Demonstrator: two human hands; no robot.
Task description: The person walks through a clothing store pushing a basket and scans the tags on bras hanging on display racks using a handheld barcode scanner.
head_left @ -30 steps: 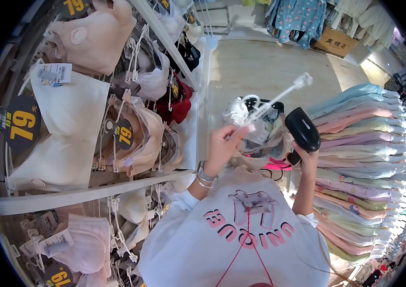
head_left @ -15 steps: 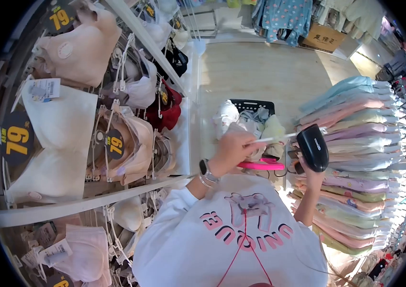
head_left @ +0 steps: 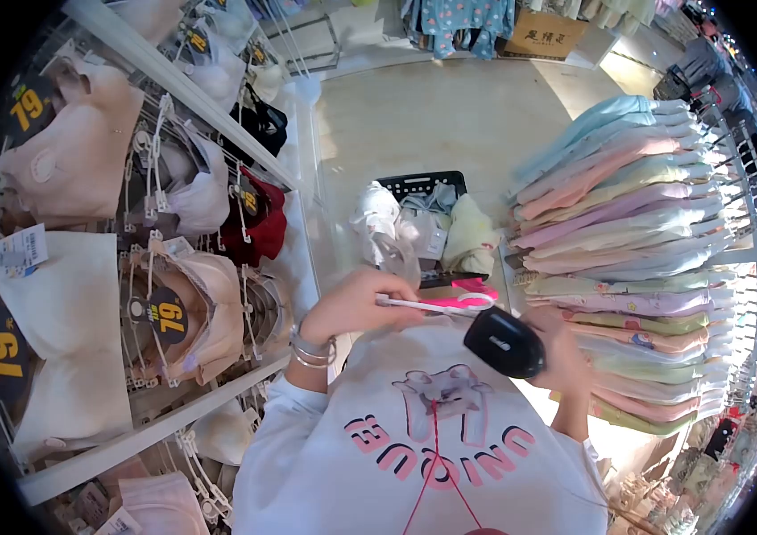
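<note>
My left hand (head_left: 362,308), with silver bangles at the wrist, pinches one end of a thin white plastic strip (head_left: 436,307) that has a looped end. The strip lies level in front of my chest, its loop close to a black handheld device (head_left: 503,343). My right hand (head_left: 561,349), slightly blurred, is wrapped round the device from the right; its rounded black body points to the left. Below and behind the strip shows a bright pink thing (head_left: 475,287), mostly hidden. Beyond my hands a black basket (head_left: 421,183) on the floor holds folded clothes (head_left: 427,230).
On the left, bras (head_left: 66,330) hang on a white rack with price tags (head_left: 169,314) reading 79. A rail of pastel garments (head_left: 628,214) stands close on the right. Further off are a cardboard box (head_left: 543,36) and blue patterned clothes (head_left: 463,22) at the back.
My right hand has brought the black device down and left, and it has turned to point left. My left hand has moved left and lower with the white strip. The view has shifted right.
</note>
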